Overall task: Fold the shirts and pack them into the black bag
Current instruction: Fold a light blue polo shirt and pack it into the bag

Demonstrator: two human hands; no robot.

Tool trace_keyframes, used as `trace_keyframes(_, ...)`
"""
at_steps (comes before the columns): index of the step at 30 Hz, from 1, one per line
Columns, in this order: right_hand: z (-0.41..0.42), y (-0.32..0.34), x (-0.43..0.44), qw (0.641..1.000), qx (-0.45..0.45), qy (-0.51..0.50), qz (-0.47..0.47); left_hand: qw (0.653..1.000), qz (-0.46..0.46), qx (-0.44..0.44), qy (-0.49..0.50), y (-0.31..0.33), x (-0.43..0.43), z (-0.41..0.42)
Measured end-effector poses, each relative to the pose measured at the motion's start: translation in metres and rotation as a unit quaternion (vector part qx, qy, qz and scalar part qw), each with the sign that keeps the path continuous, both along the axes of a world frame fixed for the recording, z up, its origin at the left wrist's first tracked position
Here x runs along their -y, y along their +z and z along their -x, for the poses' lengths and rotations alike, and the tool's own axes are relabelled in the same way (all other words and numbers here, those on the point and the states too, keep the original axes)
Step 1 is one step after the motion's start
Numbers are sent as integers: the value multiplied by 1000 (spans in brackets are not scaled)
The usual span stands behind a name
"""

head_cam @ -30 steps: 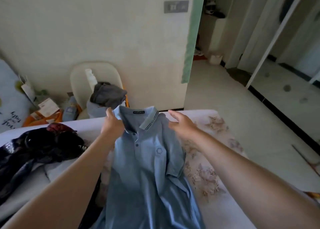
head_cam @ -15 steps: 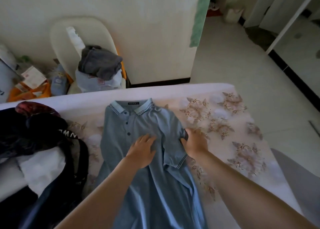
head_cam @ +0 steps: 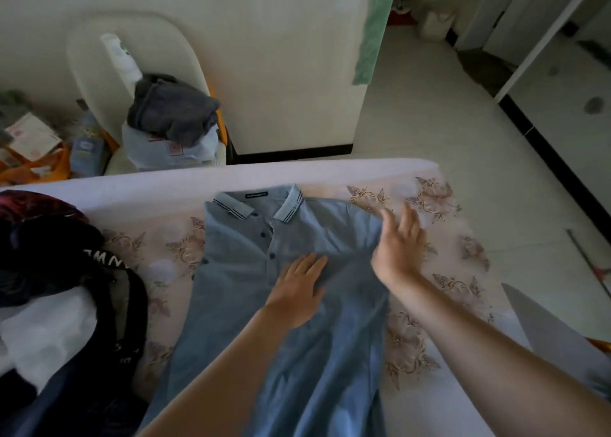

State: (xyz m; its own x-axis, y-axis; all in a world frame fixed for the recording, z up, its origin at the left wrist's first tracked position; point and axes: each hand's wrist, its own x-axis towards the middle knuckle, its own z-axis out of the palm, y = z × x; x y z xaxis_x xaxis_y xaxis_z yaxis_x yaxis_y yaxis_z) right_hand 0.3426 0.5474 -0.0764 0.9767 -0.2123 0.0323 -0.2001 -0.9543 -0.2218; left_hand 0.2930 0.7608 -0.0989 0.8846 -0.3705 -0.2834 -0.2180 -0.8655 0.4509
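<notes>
A light blue polo shirt (head_cam: 238, 291) lies face up on the bed, collar toward the far edge. My left hand (head_cam: 297, 291) presses flat on its chest, fingers straight. My right hand (head_cam: 398, 251) is at the shirt's right shoulder with fingers spread; the right sleeve appears folded under or over there, and whether the thumb pinches the cloth is hidden. The black bag (head_cam: 82, 321) sits at the left of the bed with white cloth (head_cam: 49, 334) showing in its opening.
The bed (head_cam: 463, 271) has a floral cover and ends at a white far edge. Behind it stands a cream chair (head_cam: 99, 56) holding a grey garment (head_cam: 172, 109) and plastic bags. Clutter lies at far left. Tiled floor opens at right.
The shirt went from held up by the collar to lying flat on the bed. My right hand moved from the sleeve hem up to the right shoulder; the sleeve is no longer spread out.
</notes>
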Motion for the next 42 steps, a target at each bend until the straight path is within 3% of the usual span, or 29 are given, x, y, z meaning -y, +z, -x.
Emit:
trace_keyframes(3,33,-9,-40,982,-3,183,-38,995,11,79,53,3,-21,8)
trace_keyframes(6,62,-22,-78,942,-129,298,-82,966,-44,153,204,6,-64,21)
trace_keyframes(9,71,-33,-86,939,-175,296,-19,932,-74,45,352,7,-110,26)
trace_keyframes(13,66,-22,-95,945,-186,266,29,891,44,-10,453,3,-144,16)
trace_keyframes(17,49,-3,-121,948,-173,266,33,902,86,-45,421,21,-141,2)
trace_keyframes(19,39,8,-135,947,-123,296,-7,916,107,22,385,33,-132,3)
trace_keyframes(21,28,19,-150,940,-65,331,-47,953,96,103,270,39,-120,11)
trace_keyframes(22,22,24,-156,939,-39,337,-61,976,81,89,184,39,-112,17)
trace_keyframes(23,17,26,-160,939,-14,338,-70,994,45,22,94,39,-105,23)
trace_keyframes(25,11,27,-166,934,27,351,-64,992,-37,-115,-38,34,-92,35)
trace_keyframes(27,8,20,-169,911,52,409,-37,996,-4,-77,-40,28,-87,44)
trace_keyframes(30,6,5,-174,883,-8,468,28,979,101,123,127,15,-97,41)
trace_keyframes(32,2,-3,-173,896,-73,430,83,961,57,164,217,9,-110,34)
trace_keyframes(35,-7,-5,-173,933,-112,336,64,962,-18,27,271,10,-119,22)
trace_keyframes(38,-17,-4,-175,950,-72,300,39,951,0,-62,304,16,-124,9)
trace_keyframes(40,-22,0,-176,967,-55,247,-22,952,-2,-45,303,30,-129,5)
trace_keyframes(42,-29,10,-181,974,-58,138,-172,926,17,36,376,47,-142,2)
